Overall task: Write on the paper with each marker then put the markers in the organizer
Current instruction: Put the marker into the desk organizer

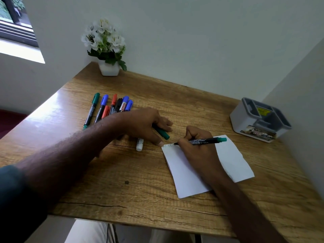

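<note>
Head view, looking down on my two hands over the wooden bench [108, 181]. My right hand [196, 148] is closed on a green-ended marker [201, 141]; the barrel passes through the grip, its dark tip emerging on the left and touching the paper [233, 160] at the sheet's upper left corner, where a few faint marks show. Its long axis runs nearly level across the frame, tip to the left, green end to the right and slightly raised, toward the organizer [259, 120]. My left hand [145, 123] lies palm down, thumb at the paper's corner, fingers curled loosely over a green cap [163, 133] that rests on the bench; I cannot tell whether it is truly clasped. A white marker [139, 144] lies just below that hand. Remaining markers [112, 106] lie side by side at far left, caps away from me. At the far right the grey, compartmented organizer stands near the wall. A potted white flower [105, 48] stands at the far corner.
</note>
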{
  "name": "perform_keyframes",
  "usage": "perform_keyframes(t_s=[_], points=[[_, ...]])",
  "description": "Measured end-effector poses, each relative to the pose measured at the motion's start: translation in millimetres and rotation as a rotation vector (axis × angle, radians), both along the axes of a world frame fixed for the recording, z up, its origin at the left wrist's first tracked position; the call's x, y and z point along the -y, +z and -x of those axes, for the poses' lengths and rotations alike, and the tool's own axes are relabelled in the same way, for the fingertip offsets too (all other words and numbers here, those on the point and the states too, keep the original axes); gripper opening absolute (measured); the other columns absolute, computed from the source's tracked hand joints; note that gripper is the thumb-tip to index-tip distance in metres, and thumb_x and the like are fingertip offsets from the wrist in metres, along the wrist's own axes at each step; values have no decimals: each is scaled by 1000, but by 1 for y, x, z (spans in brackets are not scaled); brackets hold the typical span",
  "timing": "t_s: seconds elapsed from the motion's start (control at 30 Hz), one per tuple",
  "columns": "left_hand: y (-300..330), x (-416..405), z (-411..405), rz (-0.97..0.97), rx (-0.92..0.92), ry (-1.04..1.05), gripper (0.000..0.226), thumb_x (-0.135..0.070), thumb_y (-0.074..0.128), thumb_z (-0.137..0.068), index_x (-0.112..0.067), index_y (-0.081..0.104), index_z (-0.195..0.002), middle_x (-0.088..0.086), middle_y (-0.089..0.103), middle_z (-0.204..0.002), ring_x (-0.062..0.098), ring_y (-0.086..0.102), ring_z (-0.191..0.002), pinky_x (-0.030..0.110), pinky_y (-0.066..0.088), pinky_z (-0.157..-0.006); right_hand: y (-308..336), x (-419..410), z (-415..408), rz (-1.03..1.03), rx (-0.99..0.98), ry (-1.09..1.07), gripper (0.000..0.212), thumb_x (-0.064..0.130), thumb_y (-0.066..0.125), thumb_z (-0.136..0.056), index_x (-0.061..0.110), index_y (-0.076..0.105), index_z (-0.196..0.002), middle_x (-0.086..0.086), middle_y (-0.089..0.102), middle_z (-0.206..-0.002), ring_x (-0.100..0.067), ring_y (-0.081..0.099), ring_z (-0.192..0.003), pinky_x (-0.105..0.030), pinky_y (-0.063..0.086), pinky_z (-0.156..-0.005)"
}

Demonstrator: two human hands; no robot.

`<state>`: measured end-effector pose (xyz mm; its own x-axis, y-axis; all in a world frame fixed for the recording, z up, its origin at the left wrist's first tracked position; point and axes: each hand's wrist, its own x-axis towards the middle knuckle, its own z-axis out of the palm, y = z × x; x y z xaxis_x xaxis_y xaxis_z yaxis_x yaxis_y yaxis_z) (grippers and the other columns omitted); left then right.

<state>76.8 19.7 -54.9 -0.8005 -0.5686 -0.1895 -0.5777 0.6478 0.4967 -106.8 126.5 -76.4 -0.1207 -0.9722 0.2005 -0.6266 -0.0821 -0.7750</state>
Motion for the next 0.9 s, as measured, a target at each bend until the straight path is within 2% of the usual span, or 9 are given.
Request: perform_keyframes(t_s=[0.17,0.27,0.4,0.5,0.57,0.67,0.77,0.83,0.9], points=[[-1,1,0,9,1,2,62,-37,70,-85,-29,46,-142,-17,33,-154,2,22,-143,25,5,-113,0,-1,0,8,9,17,27,10,64,-84,5,48,-63,-5,50,-60,-5,43,-56,-20,34,-47],[-2,1,0,15,8,0,62,-38,70,-85,-30,45,-142,-18,32,-154,0,22,-142,25,6,-113,1,-1,0,2,9,-6,28,11,64,-85,10,48,-62,0,50,-60,-5,44,-57,-20,35,-48],[-2,1,0,64,16,-9,61,-41,68,-86,-33,45,-142,-21,33,-153,-7,24,-126,22,13,-106,6,-2,6,15,156,-61,20,7,63,-86,10,56,-68,1,58,-69,-4,52,-65,-16,43,-55],[-3,2,-1,67,-3,-8,57,-41,68,-86,-37,48,-139,-21,33,-152,1,26,-137,25,13,-109,7,-1,10,33,269,-69,10,7,68,-86,9,63,-77,2,65,-77,-12,64,-77,-23,53,-66],[0,2,-3,61,-40,4,50,-39,66,-88,-37,51,-136,-22,34,-151,1,24,-139,28,12,-112,9,-1,12,74,296,-48,9,9,73,-85,9,66,-78,0,67,-78,-17,66,-78,-27,55,-67],[7,2,-7,68,-166,19,36,-30,64,-91,-32,61,-127,-20,39,-149,-1,33,-138,26,18,-115,12,-4,12,195,261,32,16,20,76,-83,9,68,-75,-1,67,-75,-14,64,-74,-18,51,-65],[10,1,-11,130,-139,34,31,-21,64,-91,-28,65,-121,-21,37,-149,-6,27,-135,21,14,-113,14,-7,14,218,284,80,31,36,59,-81,7,65,-72,-7,68,-78,-18,67,-83,-22,54,-74],[8,2,-11,198,-61,28,30,-21,64,-91,-29,65,-120,-20,35,-151,0,28,-137,27,11,-117,12,-5,17,200,293,93,19,22,60,-84,5,66,-76,-8,70,-80,-20,70,-85,-31,57,-77],[7,2,-10,221,-32,37,28,-22,64,-91,-28,65,-118,-19,35,-152,7,31,-139,27,10,-116,12,-4,17,174,312,111,6,3,65,-87,7,65,-82,-5,72,-81,-20,72,-83,-31,58,-72]])
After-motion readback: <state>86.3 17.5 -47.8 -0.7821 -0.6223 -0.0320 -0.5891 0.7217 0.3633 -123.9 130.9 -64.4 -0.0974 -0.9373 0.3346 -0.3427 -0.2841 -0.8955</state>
